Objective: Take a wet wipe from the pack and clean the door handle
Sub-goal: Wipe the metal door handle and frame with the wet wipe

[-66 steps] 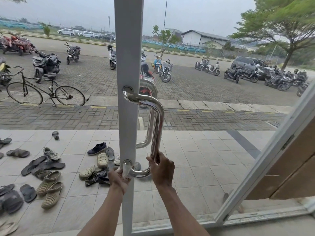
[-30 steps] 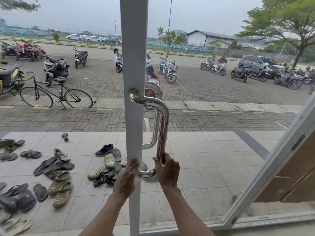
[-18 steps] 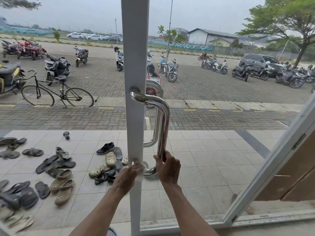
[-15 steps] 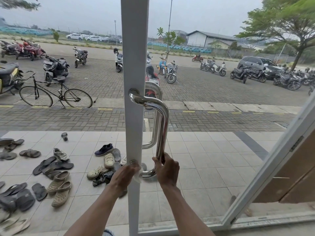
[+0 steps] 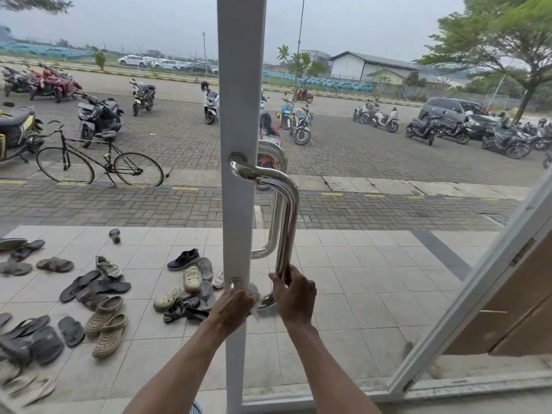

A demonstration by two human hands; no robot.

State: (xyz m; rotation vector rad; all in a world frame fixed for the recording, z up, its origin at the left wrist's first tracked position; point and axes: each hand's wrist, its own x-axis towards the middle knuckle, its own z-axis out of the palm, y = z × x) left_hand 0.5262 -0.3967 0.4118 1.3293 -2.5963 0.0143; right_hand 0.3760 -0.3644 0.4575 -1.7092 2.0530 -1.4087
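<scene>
Polished steel, the door handle [image 5: 285,210] stands at centre on the white door frame [image 5: 240,115]; it looks rigid, slick and fixed. One wet wipe [image 5: 254,297], thin and limp, sits at six o'clock on its lower bend, pinched in the closed left hand [image 5: 233,306]. At five o'clock the right hand [image 5: 294,294] wraps the bar, bracing it. Counted: two hands, one wipe, one bicycle [image 5: 98,165] at nine o'clock. No pack shows.

left hand [image 5: 231,306] now pushes the wipe [image 5: 255,297] along the handle's [image 5: 286,222] bottom bend, off the door frame [image 5: 239,204]; camera nudges a bit
</scene>
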